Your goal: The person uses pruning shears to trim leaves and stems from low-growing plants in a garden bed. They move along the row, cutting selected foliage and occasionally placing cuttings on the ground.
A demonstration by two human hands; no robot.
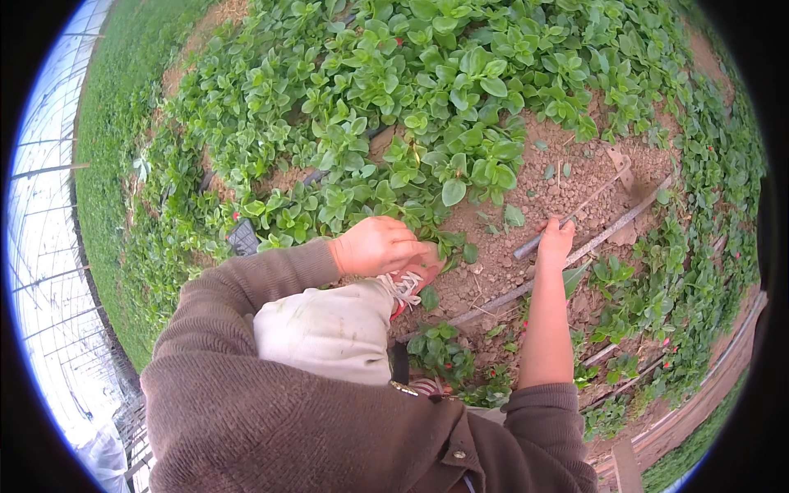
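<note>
My left hand (383,248) is above a red shoe (419,271) with pale laces, its fingers curled at the edge of the leafy green plants (456,243). Whether stems are between those fingers is hidden. My right hand (556,239) is closed around the handle of a small hand hoe (590,200). The hoe's thin shaft runs up and right to a flat metal blade (619,167) over the loose brown soil (542,179). A few cut leaves (513,215) lie on the soil between the hands.
A grey irrigation pipe (607,237) crosses the soil diagonally below the hoe. Dense low plants (370,80) with small red flowers spread ahead and to both sides. A dark plastic tray piece (243,237) sits among leaves at left. A greenhouse wall (55,246) stands at far left.
</note>
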